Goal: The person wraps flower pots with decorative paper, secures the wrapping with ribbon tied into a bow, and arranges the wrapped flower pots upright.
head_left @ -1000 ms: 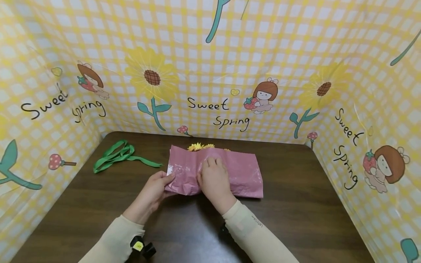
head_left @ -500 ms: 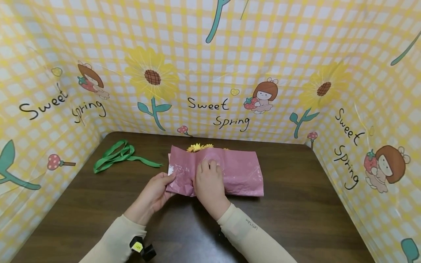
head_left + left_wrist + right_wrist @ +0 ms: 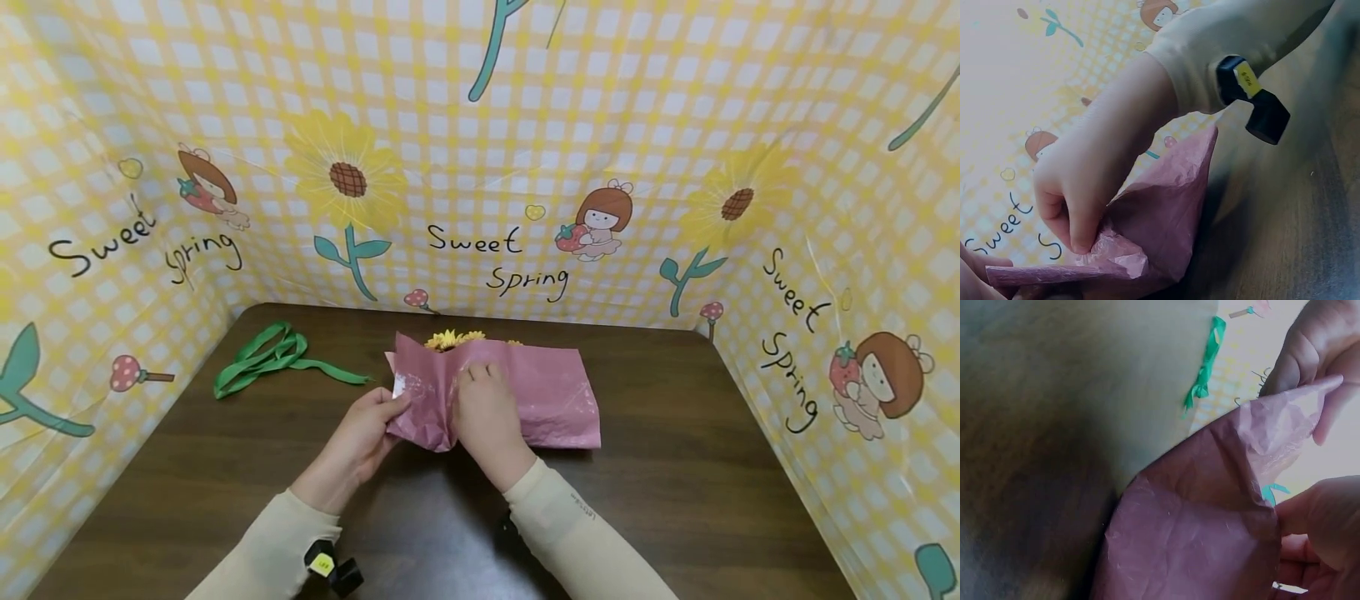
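I have both hands on a glossy dusty-pink sheet of thin wrapping material point(image 3: 555, 396), which lies lengthwise from left to right near the middle of the dark brown wood-grain table point(image 3: 675, 500). My left hand point(image 3: 363, 429) pinches the sheet's left end, thumb on top; I judge that this grip steadies the end so the slack can be drawn together rather than slide. My right hand point(image 3: 491, 417) pinches a crumpled fold left of the sheet's centre, its fingers bent, as the left wrist view shows. That fold stands up as a ridge between my hands, probably because the film is springy and would spread if I let go. To the right of my right hand the sheet lies flatter, and neither hand holds that end.

Small yellow artificial-looking flower heads point(image 3: 447, 339) peep out beyond the sheet's far edge; whatever lies below them is hidden, so I cannot tell how the sheet sits around them. At the far left, a loosely looped green fabric ribbon point(image 3: 273, 358) rests apart from the sheet, seemingly where it stays out of my hands' way. A yellow-and-white checked cloth point(image 3: 480, 150) stands behind the table and along both sides.
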A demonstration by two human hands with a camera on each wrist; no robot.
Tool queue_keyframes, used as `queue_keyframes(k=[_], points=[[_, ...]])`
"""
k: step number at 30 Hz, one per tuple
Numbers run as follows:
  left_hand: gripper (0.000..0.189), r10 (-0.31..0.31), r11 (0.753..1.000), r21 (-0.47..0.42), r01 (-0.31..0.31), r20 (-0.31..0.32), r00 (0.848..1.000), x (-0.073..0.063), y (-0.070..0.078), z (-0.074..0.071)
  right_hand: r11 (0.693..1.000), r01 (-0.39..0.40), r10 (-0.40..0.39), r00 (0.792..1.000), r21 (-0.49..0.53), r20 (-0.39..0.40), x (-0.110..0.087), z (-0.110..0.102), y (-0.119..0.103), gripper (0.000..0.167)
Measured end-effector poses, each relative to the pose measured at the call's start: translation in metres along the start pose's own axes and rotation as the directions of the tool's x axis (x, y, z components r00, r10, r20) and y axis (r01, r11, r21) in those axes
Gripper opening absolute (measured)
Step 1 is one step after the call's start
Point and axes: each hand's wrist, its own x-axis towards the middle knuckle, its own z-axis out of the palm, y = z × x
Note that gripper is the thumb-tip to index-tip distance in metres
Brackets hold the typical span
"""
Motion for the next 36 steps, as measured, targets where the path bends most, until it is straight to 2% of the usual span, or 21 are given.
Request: queue_keyframes(k=[3, 5, 13, 18, 21, 27, 36], points=[[0.028, 0.018, 1.0, 0.001, -0.018, -0.014, 1.0, 0.001, -0.001, 0.004, 0.99, -0.069, 0.07, 0.998, 0.125, -0.006, 0.001, -0.003, 0.004, 0.014], [0.027, 0.036, 0.999, 0.009, -0.036, -0.026, 0.999, 0.001, -0.002, 0.008, 0.983, -0.094, 0.096, 0.995, 0.159, -0.005, 0.001, -0.005, 0.007, 0.016], [0.02, 0.105, 0.991, 0.093, -0.1, -0.056, 0.993, 0.002, -0.003, 0.022, 0.977, -0.098, 0.1, 0.995, 0.189, -0.002, -0.001, -0.006, 0.012, 0.019], [0.022, 0.136, 0.99, 0.059, -0.131, -0.09, 0.987, 0.004, -0.006, 0.029, 0.973, -0.095, 0.099, 0.995, 0.209, -0.011, -0.004, -0.005, 0.013, 0.018], [0.025, 0.179, 0.983, 0.047, -0.175, -0.107, 0.978, 0.005, -0.011, 0.034, 0.975, -0.087, 0.091, 0.996, 0.203, -0.014, -0.005, -0.004, 0.014, 0.016], [0.027, 0.272, 0.958, 0.12, -0.262, -0.077, 0.959, 0.004, -0.016, 0.045, 0.976, -0.073, 0.074, 0.997, 0.203, 0.0, -0.005, -0.002, 0.014, 0.014], [0.024, 0.326, 0.928, 0.194, -0.317, -0.016, 0.945, 0.006, -0.02, 0.056, 0.979, -0.039, 0.039, 0.999, 0.202, 0.004, -0.006, -0.003, 0.015, 0.012]])
